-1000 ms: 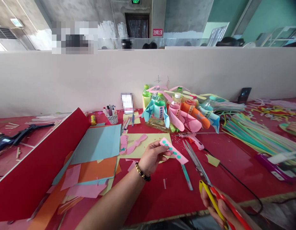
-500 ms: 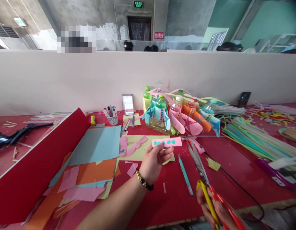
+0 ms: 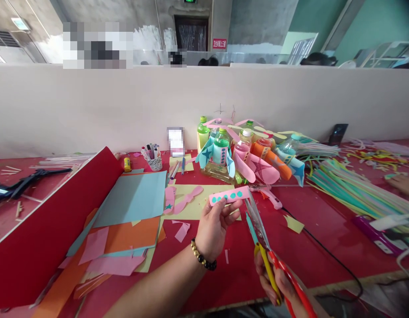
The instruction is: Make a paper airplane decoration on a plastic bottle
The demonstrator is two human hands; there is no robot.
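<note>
Between thumb and fingers, my left hand (image 3: 215, 227) holds a pink paper strip (image 3: 229, 195) with a row of several teal dots, raised above the table. My right hand (image 3: 273, 282) grips scissors (image 3: 264, 236) with one yellow and one red handle. The blade tips reach the right end of the strip; whether they touch it I cannot tell. Below the strip lies a yellow paper sheet (image 3: 181, 212), with pink paper cutouts (image 3: 187, 201) on it. A teal pen (image 3: 251, 227) lies partly behind the scissors.
Decorated bottles (image 3: 220, 148) with paper wings stand at the back. Stacked coloured paper (image 3: 131, 198) and a red board (image 3: 58, 221) are on the left. A pink glue gun (image 3: 270, 196), its cord, and bundled pipe cleaners (image 3: 346, 190) lie to the right.
The scissors in my right hand have moved left and up to the strip's right end. My left hand has tilted the strip slightly, its right end higher.
</note>
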